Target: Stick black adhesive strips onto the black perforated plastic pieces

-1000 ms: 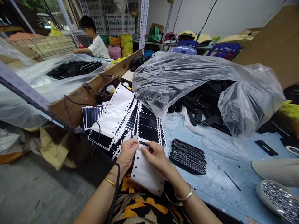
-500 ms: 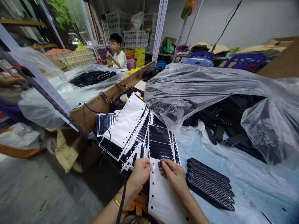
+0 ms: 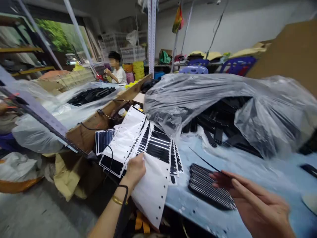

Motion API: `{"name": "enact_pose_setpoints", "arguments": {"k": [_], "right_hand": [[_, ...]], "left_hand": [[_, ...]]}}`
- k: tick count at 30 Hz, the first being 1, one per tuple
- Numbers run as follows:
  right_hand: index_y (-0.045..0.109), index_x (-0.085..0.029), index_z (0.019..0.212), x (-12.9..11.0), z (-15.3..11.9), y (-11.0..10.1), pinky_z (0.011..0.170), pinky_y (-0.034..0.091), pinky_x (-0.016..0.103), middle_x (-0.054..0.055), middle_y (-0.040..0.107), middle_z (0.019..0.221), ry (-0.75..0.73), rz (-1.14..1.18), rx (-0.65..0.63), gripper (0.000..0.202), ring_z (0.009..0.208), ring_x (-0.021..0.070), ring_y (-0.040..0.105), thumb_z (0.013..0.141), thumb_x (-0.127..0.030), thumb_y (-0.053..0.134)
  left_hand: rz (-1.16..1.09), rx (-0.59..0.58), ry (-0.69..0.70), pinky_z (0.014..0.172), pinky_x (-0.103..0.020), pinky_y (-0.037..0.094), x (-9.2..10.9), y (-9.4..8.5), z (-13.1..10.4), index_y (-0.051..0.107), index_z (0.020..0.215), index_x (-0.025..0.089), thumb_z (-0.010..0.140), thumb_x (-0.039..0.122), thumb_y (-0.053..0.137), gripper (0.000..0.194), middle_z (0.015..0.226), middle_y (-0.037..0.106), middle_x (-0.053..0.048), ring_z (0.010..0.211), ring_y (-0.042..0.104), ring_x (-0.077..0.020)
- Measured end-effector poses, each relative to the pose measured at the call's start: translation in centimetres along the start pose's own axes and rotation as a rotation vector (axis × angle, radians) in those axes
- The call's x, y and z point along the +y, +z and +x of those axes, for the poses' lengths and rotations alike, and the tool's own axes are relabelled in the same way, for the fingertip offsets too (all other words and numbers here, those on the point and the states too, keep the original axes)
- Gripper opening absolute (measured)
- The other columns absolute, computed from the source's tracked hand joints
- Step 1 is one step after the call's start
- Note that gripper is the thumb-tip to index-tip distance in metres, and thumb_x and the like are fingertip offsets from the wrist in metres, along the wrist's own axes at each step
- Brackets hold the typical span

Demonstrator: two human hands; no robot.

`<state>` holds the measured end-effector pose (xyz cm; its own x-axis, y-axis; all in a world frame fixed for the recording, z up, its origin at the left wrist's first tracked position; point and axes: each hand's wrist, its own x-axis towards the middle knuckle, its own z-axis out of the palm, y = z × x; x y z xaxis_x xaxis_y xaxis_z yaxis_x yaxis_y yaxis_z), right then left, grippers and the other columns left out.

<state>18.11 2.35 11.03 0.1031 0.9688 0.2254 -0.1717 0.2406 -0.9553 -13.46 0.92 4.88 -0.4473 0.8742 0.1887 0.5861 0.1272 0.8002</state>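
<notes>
My left hand is closed on the edge of a white backing sheet with holes along its side. Black strip stickers show on the sheet's far part. Between the thumb and fingers of my right hand is a thin, curved black strip sticker, seen nearly edge-on. That hand is over the right end of a stack of black pieces with a mesh pattern on the blue table. More sticker sheets lie fanned out beyond my left hand.
Clear plastic film partly covers a heap of black pieces. A wooden board edges the table on the left, with a thin black cord nearby. Another person sits further back.
My right hand has moved away from the sheet to the right, and a black strip sticker is off the sheet in it. My left hand still grips the sheet, now further left.
</notes>
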Motion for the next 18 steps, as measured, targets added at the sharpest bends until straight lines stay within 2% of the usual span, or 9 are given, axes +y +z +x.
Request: {"name": "enact_pose_setpoints", "arguments": {"k": [3, 5, 6, 7, 10, 12, 14, 18], "right_hand": [[0.081, -0.022, 0.082, -0.8, -1.9, -1.9, 0.057, 0.064, 0.036, 0.011, 0.078, 0.077, 0.061, -0.062, -0.086, 0.018, 0.062, 0.0263, 0.074, 0.069, -0.035, 0.082], [0.08, -0.021, 0.081, -0.7, -3.2, -2.8, 0.057, 0.063, 0.036, 0.009, 0.077, 0.075, 0.115, -0.074, -0.114, 0.016, 0.061, 0.0257, 0.073, 0.07, -0.032, 0.08], [0.08, -0.021, 0.081, -0.5, -3.8, -3.1, 0.057, 0.063, 0.036, 0.009, 0.076, 0.075, 0.142, -0.073, -0.124, 0.015, 0.061, 0.0256, 0.073, 0.07, -0.031, 0.079], [0.08, -0.02, 0.082, -0.4, -4.4, -3.4, 0.058, 0.063, 0.037, 0.009, 0.076, 0.076, 0.166, -0.069, -0.134, 0.015, 0.061, 0.0254, 0.073, 0.071, -0.03, 0.078], [0.079, -0.019, 0.083, 0.0, -6.2, -3.9, 0.061, 0.063, 0.036, 0.008, 0.074, 0.081, 0.204, -0.064, -0.172, 0.014, 0.063, 0.0233, 0.073, 0.073, -0.025, 0.072], [0.079, -0.018, 0.083, 0.2, -7.1, -4.2, 0.062, 0.062, 0.034, 0.007, 0.074, 0.081, 0.212, -0.077, -0.209, 0.014, 0.065, 0.0216, 0.072, 0.074, -0.022, 0.069], [0.078, -0.018, 0.083, 0.5, -7.6, -4.7, 0.063, 0.062, 0.034, 0.007, 0.074, 0.079, 0.233, -0.101, -0.235, 0.013, 0.064, 0.0207, 0.071, 0.075, -0.022, 0.068], [0.077, -0.017, 0.1, 1.1, -8.0, -6.2, 0.056, 0.062, 0.033, 0.011, 0.077, 0.088, 0.252, -0.24, -0.163, 0.027, 0.072, 0.025, 0.074, 0.079, -0.033, 0.07]], "left_hand": [[0.119, 0.046, 0.014, 0.069, -0.032, 0.044, 0.6, -0.6, -0.5, 0.069, 0.076, 0.023, 0.064, 0.009, 0.064, 0.018, 0.067, 0.066, -0.006, 0.07, 0.062, -0.0255], [0.053, 0.071, 0.024, 0.068, -0.031, 0.045, 1.7, -0.1, -1.5, 0.07, 0.079, 0.021, 0.068, 0.016, 0.067, 0.013, 0.067, 0.065, -0.005, 0.067, 0.062, -0.0231], [-0.04, 0.041, 0.011, 0.064, -0.029, 0.046, 2.5, 0.4, -2.3, 0.07, 0.08, 0.021, 0.07, 0.022, 0.069, 0.011, 0.065, 0.064, -0.003, 0.064, 0.061, -0.0212], [-0.17, -0.042, -0.028, 0.058, -0.028, 0.045, 3.4, 1.0, -3.2, 0.071, 0.082, 0.02, 0.071, 0.028, 0.071, 0.013, 0.063, 0.064, -0.003, 0.059, 0.06, -0.0194], [-0.586, -0.529, -0.278, 0.039, -0.023, 0.037, 6.3, 3.3, -6.3, 0.068, 0.076, 0.017, 0.074, 0.046, 0.07, 0.029, 0.059, 0.065, -0.004, 0.046, 0.06, -0.0167], [-0.745, -0.752, -0.421, 0.034, -0.02, 0.031, 7.8, 4.8, -7.8, 0.063, 0.068, 0.016, 0.071, 0.048, 0.073, 0.034, 0.056, 0.065, -0.005, 0.041, 0.059, -0.0147], [-0.831, -0.822, -0.484, 0.033, -0.018, 0.03, 8.5, 5.9, -8.5, 0.059, 0.064, 0.015, 0.068, 0.044, 0.078, 0.034, 0.055, 0.065, -0.005, 0.039, 0.058, -0.0119], [-0.917, -0.786, -0.552, 0.033, -0.016, 0.031, 8.4, 7.0, -8.3, 0.058, 0.061, 0.014, 0.064, 0.036, 0.081, 0.032, 0.053, 0.066, -0.004, 0.038, 0.057, -0.0099]]}}
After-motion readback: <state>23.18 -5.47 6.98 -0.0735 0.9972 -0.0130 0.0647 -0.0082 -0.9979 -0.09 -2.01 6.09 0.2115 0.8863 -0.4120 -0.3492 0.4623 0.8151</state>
